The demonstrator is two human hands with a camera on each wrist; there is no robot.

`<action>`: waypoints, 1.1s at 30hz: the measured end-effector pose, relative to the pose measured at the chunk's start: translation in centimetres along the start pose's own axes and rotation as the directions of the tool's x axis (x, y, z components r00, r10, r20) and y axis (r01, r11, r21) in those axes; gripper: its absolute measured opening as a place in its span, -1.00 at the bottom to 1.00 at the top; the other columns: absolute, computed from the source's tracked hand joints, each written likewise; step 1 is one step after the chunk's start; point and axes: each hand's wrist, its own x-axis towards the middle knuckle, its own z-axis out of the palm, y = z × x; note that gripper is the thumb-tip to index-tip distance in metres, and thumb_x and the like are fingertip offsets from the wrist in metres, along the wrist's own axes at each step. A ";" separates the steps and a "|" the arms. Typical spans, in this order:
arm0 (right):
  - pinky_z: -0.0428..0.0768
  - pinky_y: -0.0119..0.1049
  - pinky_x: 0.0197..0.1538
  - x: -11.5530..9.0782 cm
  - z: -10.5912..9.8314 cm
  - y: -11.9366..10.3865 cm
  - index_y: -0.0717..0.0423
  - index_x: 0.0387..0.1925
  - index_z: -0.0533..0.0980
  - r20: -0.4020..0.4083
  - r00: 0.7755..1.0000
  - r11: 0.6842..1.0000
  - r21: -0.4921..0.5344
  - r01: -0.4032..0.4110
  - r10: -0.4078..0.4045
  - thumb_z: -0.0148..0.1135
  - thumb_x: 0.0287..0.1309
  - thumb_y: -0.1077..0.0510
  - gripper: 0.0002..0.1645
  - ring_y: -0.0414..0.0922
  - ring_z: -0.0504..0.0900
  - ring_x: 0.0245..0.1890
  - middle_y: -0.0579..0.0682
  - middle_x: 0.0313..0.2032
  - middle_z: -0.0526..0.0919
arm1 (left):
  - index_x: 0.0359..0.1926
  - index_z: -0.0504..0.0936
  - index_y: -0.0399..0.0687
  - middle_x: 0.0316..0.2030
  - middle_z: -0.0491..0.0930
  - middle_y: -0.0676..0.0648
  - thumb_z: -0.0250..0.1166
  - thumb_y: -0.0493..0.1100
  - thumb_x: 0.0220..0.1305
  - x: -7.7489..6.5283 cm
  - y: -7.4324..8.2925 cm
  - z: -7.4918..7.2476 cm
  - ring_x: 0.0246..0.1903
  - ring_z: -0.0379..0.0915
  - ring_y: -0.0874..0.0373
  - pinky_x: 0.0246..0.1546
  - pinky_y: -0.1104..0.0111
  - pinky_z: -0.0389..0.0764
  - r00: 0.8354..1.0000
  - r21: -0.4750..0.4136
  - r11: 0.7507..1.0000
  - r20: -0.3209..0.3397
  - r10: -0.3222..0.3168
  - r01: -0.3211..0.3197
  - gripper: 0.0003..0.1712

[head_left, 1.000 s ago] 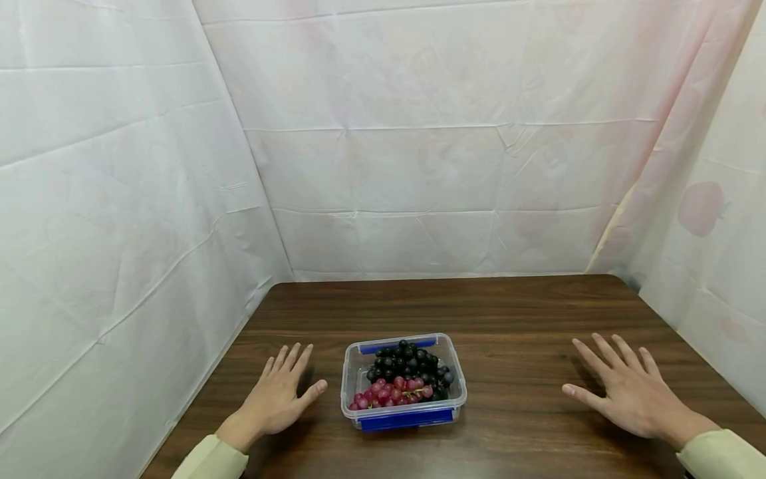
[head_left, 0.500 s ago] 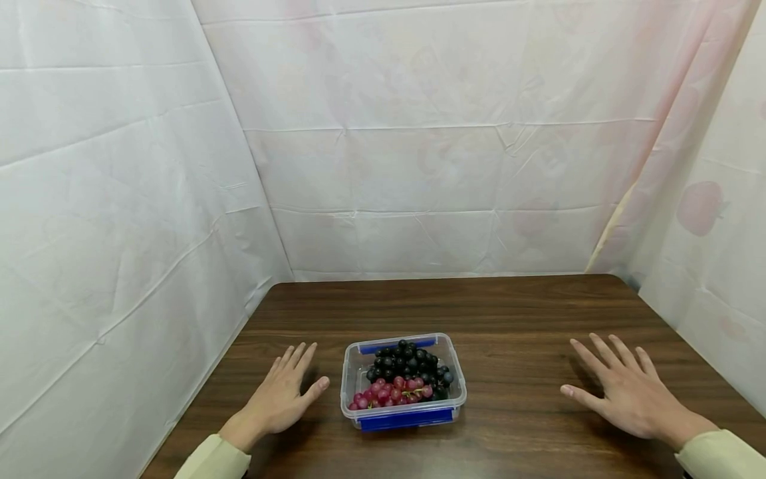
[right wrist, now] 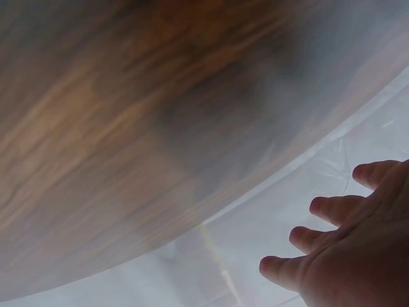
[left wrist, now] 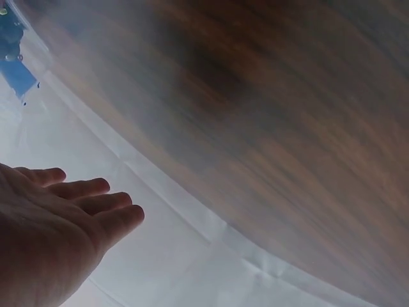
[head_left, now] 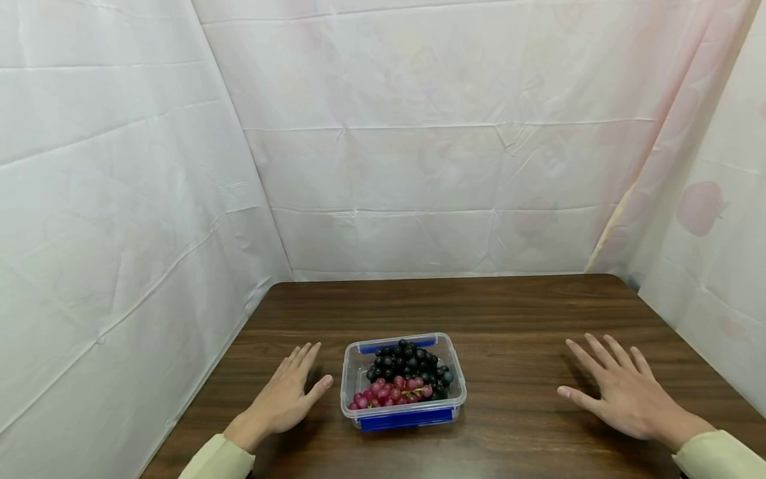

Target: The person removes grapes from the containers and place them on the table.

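A clear plastic food container (head_left: 354, 372) with blue clips stands lidless on the table. Inside it, a bunch of black grapes (head_left: 407, 359) fills the back and right. A bunch of red grapes (head_left: 391, 392) lies along the front, partly over the black ones. Just left of the container is my left hand (head_left: 286, 392), fingers straight and thumb pointing toward the box wall, holding nothing. My right hand (head_left: 622, 392) is well to the right, palm down with fingers spread, and it holds nothing either. Both wrist views show straight fingers with bare palms.
The dark wood-grain table (head_left: 509, 319) has rounded far corners. White cloth sheets (head_left: 419, 166) hang behind it and on both sides, with the left sheet (head_left: 149, 266) close along the table's left edge.
My left hand has shifted slightly right, closer to the container. The right hand has drifted a little left. The container and grapes have stayed in place.
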 end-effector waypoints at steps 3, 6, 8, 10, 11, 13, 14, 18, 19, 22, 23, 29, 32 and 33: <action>-0.53 0.49 0.38 0.0 -0.1 -0.2 -0.06 0.66 -0.04 -0.003 1.000 1.000 0.005 0.009 -0.009 0.13 0.33 -0.43 0.11 0.49 -0.10 0.49 0.41 0.53 0.04 | 0.62 0.07 -0.17 0.54 0.11 -0.31 0.01 0.34 0.52 0.0 0.1 -0.1 0.55 -0.11 -0.29 0.51 -0.20 -0.04 1.000 -0.014 1.000 -0.003 0.001 -0.001 -0.06; -0.53 0.49 0.38 0.0 -0.1 -0.4 -0.07 0.66 -0.03 -0.004 1.000 1.000 0.006 0.010 -0.010 0.13 0.32 -0.44 0.11 0.49 -0.07 0.49 0.40 0.53 0.05 | 0.62 0.07 -0.17 0.54 0.12 -0.30 0.02 0.31 0.53 0.1 0.3 0.0 0.55 -0.09 -0.29 0.51 -0.19 -0.03 1.000 -0.027 1.000 -0.003 0.005 -0.005 -0.08; -0.54 0.48 0.38 0.0 -0.1 -0.4 -0.07 0.66 -0.03 -0.004 1.000 1.000 0.008 0.011 -0.011 0.13 0.32 -0.45 0.11 0.49 -0.07 0.48 0.40 0.53 0.05 | 0.62 0.07 -0.17 0.54 0.12 -0.29 0.01 0.31 0.53 0.1 0.4 0.0 0.55 -0.08 -0.27 0.51 -0.19 -0.03 1.000 -0.033 0.999 -0.001 0.009 -0.009 -0.08; -0.55 0.47 0.38 0.0 -0.1 -0.5 -0.08 0.66 -0.03 -0.005 1.000 1.000 0.009 0.011 -0.011 0.12 0.32 -0.46 0.11 0.48 -0.07 0.49 0.39 0.53 0.05 | 0.62 0.06 -0.16 0.55 0.12 -0.28 -0.01 0.32 0.54 0.1 0.5 0.0 0.55 -0.08 -0.26 0.51 -0.19 -0.02 1.000 -0.039 0.999 0.002 0.015 -0.015 -0.08; -0.56 0.47 0.38 0.0 -0.1 -0.5 -0.08 0.66 -0.04 -0.006 1.000 1.000 0.011 0.014 -0.014 0.13 0.32 -0.45 0.11 0.48 -0.07 0.49 0.39 0.53 0.05 | 0.62 0.06 -0.16 0.55 0.12 -0.28 -0.02 0.32 0.54 0.2 0.6 0.0 0.55 -0.08 -0.26 0.51 -0.19 -0.02 1.000 -0.044 0.999 0.003 0.017 -0.017 -0.08; -0.58 0.46 0.38 0.1 -0.1 -0.5 -0.08 0.66 -0.04 -0.004 1.000 1.000 0.013 0.014 -0.014 0.12 0.32 -0.46 0.11 0.47 -0.09 0.50 0.38 0.54 0.04 | 0.62 0.05 -0.15 0.55 0.11 -0.26 -0.04 0.34 0.54 0.2 0.7 0.0 0.55 -0.09 -0.25 0.51 -0.20 -0.01 1.000 -0.051 0.998 0.006 0.020 -0.020 -0.08; -0.58 0.45 0.38 0.1 -0.1 -0.6 -0.08 0.66 -0.05 -0.005 1.000 1.000 0.015 0.017 -0.017 0.13 0.33 -0.45 0.11 0.47 -0.10 0.50 0.38 0.54 0.03 | 0.62 0.05 -0.16 0.55 0.11 -0.26 -0.04 0.34 0.54 0.2 0.8 0.1 0.55 -0.09 -0.25 0.50 -0.20 0.00 1.000 -0.055 0.998 0.004 0.022 -0.022 -0.08; -0.60 0.45 0.38 0.2 -0.1 -0.7 -0.09 0.66 -0.07 0.002 1.000 0.999 0.027 0.022 -0.022 0.13 0.34 -0.43 0.11 0.46 -0.12 0.51 0.38 0.55 0.02 | 0.62 0.06 -0.18 0.55 0.12 -0.26 -0.03 0.33 0.54 0.2 1.1 0.1 0.55 -0.08 -0.25 0.50 -0.20 0.02 1.000 -0.070 0.997 0.002 0.026 -0.026 -0.08; -0.59 0.46 0.38 0.2 -0.1 -0.7 -0.09 0.66 -0.07 0.002 1.000 0.999 0.030 0.023 -0.023 0.13 0.34 -0.43 0.10 0.45 -0.13 0.52 0.38 0.55 0.02 | 0.61 0.07 -0.19 0.55 0.13 -0.26 -0.03 0.33 0.55 0.2 1.2 0.1 0.55 -0.07 -0.24 0.50 -0.20 0.02 1.000 -0.074 0.997 0.001 0.027 -0.027 -0.08; -0.58 0.46 0.38 0.2 -0.1 -0.8 -0.10 0.66 -0.07 0.003 1.000 0.999 0.035 0.026 -0.026 0.13 0.34 -0.42 0.10 0.44 -0.14 0.53 0.38 0.55 0.02 | 0.62 0.06 -0.18 0.56 0.12 -0.24 -0.05 0.33 0.55 0.2 1.3 0.1 0.55 -0.07 -0.22 0.50 -0.18 0.03 1.000 -0.082 0.996 0.004 0.028 -0.027 -0.08; -0.57 0.46 0.39 0.2 0.0 -0.8 -0.11 0.66 -0.07 0.001 1.000 0.999 0.034 0.027 -0.027 0.13 0.34 -0.42 0.10 0.44 -0.13 0.52 0.38 0.55 0.03 | 0.62 0.05 -0.19 0.56 0.11 -0.23 -0.05 0.33 0.55 0.2 1.3 0.1 0.55 -0.07 -0.22 0.50 -0.18 0.04 1.000 -0.086 0.996 0.005 0.029 -0.029 -0.08; -0.60 0.43 0.39 0.2 0.1 -1.1 -0.13 0.66 -0.07 -0.001 0.999 0.999 0.038 0.032 -0.032 0.14 0.34 -0.42 0.09 0.43 -0.11 0.52 0.37 0.54 0.05 | 0.62 0.03 -0.18 0.57 0.08 -0.20 -0.02 0.28 0.56 0.3 1.5 0.2 0.55 -0.06 -0.19 0.49 -0.18 0.07 0.999 -0.103 0.994 0.003 0.032 -0.032 -0.11; -0.61 0.41 0.40 0.1 0.1 -1.2 -0.14 0.66 -0.06 0.001 1.000 0.999 0.042 0.031 -0.031 0.14 0.34 -0.42 0.08 0.42 -0.13 0.53 0.36 0.55 0.04 | 0.63 0.02 -0.16 0.57 0.07 -0.20 -0.01 0.27 0.56 0.4 1.6 0.3 0.55 -0.03 -0.18 0.49 -0.16 0.09 0.999 -0.106 0.994 0.000 0.035 -0.035 -0.11; -0.61 0.41 0.40 0.1 0.1 -1.3 -0.14 0.66 -0.06 -0.001 0.999 0.998 0.043 0.035 -0.035 0.14 0.34 -0.42 0.08 0.42 -0.12 0.53 0.36 0.55 0.04 | 0.63 0.02 -0.16 0.57 0.07 -0.20 -0.01 0.27 0.56 0.4 1.6 0.4 0.55 -0.03 -0.17 0.49 -0.16 0.10 0.999 -0.109 0.993 0.000 0.036 -0.035 -0.11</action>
